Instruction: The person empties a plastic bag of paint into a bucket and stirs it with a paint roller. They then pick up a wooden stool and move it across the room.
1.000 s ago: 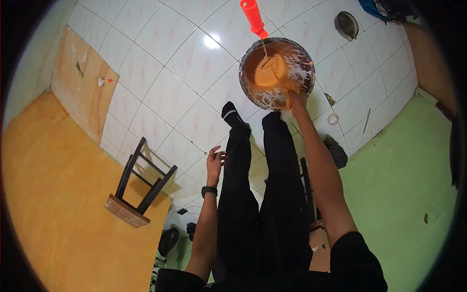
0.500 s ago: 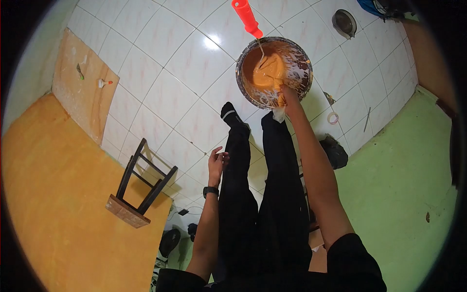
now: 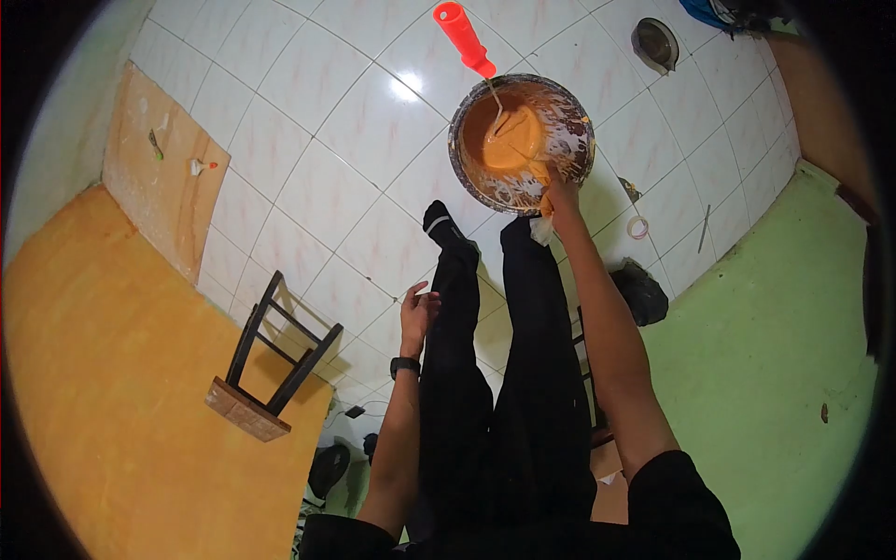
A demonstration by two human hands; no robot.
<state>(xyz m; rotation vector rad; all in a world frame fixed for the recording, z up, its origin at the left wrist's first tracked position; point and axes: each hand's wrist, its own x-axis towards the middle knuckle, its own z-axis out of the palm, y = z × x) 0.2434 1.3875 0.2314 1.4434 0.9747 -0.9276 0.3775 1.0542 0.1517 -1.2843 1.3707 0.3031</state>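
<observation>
A round bucket [image 3: 456, 168] of orange paint [image 3: 513, 140] stands on the floor before my feet, its inner wall streaked white and orange. A paint roller with a red handle [image 3: 464, 39] leans over the far rim, its wire frame running down into the paint. My right hand [image 3: 564, 195] is at the near right rim, closed on a paint-stained cloth [image 3: 541, 230], pale at the end hanging outside and orange toward the paint. My left hand [image 3: 417, 313] hangs beside my left leg, holding nothing, fingers loosely bent and apart.
To the left, a small wooden stool [image 3: 271, 355] stands near the orange wall. A board [image 3: 173, 168] carries a paint brush [image 3: 201, 167] and another small tool. On the right are a metal pan [image 3: 656, 46], a tape roll [image 3: 637, 227] and a black bag [image 3: 640, 292].
The view has shifted slightly, and the bucket and roller sit a little further left in it. My right hand stays at the rim with the cloth; my left hand keeps its place.
</observation>
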